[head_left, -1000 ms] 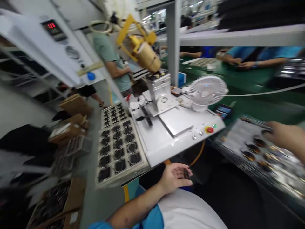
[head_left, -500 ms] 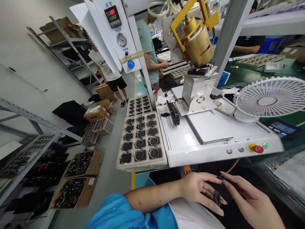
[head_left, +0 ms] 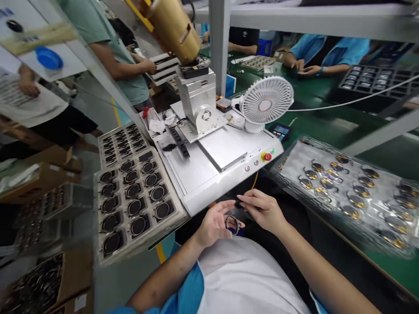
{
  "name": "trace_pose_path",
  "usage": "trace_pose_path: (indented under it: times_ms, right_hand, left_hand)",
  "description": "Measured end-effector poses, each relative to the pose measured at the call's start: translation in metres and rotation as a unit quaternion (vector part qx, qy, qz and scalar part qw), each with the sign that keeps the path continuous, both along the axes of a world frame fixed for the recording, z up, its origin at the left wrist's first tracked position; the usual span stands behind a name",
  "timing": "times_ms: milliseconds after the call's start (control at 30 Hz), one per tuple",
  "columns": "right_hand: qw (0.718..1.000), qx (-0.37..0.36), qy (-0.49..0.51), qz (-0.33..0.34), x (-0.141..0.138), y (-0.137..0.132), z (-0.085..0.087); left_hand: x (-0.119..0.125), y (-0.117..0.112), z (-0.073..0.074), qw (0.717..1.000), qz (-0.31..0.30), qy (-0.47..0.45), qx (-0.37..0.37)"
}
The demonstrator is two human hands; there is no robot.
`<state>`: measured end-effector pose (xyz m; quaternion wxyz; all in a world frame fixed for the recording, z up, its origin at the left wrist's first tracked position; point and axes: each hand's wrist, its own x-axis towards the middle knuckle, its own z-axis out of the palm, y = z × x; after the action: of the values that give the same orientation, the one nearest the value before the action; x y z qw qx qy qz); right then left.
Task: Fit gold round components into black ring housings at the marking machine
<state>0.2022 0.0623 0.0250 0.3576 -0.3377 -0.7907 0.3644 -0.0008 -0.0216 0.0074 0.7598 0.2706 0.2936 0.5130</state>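
The step in hand is close handwork held above the person's lap, just in front of the bench; the person's left hand [head_left: 214,225] lies open and palm up, its fingers loosely curved, with a dark metal ring [head_left: 232,225] resting on them at the fingertips. The person's right hand [head_left: 263,211] comes in from 2 o'clock, with thumb and fingers closed in a pinch on what seems a small dark piece [head_left: 240,204], though the fingers hide most of it and it is too small to tell exactly; the two hands are near each other but apart. A white bench-top machine [head_left: 209,192] stands at 12 o'clock; a foam tray of round black parts [head_left: 175,205] lies at 10 o'clock; a clear blister tray of gold-rimmed rings [head_left: 288,163] lies at 3 o'clock. The next move calls for steadying the ring, since nothing clamps it.
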Motion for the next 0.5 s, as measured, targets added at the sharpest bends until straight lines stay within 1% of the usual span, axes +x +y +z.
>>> trace_pose_path:
  times_ms: [100,167,267,333,367,433,500]
  right_hand:
    - [1.000,-0.017,0.002,-0.014,-0.001,-0.001,-0.002]
    - [1.000,-0.009,0.002,-0.004,0.000,-0.003,-0.001]
    - [0.999,0.015,-0.024,0.044,0.000,0.002,0.008]
    - [0.998,0.011,-0.045,0.045,-0.002,0.016,0.018]
    - [0.999,-0.004,-0.048,0.023,-0.004,0.027,0.024]
    - [0.996,-0.066,-0.026,-0.057,-0.011,0.055,0.035]
    - [0.978,-0.158,0.015,-0.139,-0.021,0.088,0.046]
  left_hand:
    - [0.001,-0.001,-0.001,1.000,0.009,0.003,0.004]
    - [0.002,-0.001,-0.003,1.000,0.011,0.016,-0.001]
    - [0.004,0.000,-0.006,0.998,0.027,0.047,-0.016]
    - [0.004,0.003,-0.005,0.997,0.049,0.059,-0.025]
    - [0.004,0.004,-0.004,0.996,0.059,0.062,-0.028]
    - [0.004,0.006,0.000,0.995,0.071,0.067,-0.030]
    - [0.004,0.006,0.003,0.995,0.071,0.073,-0.023]
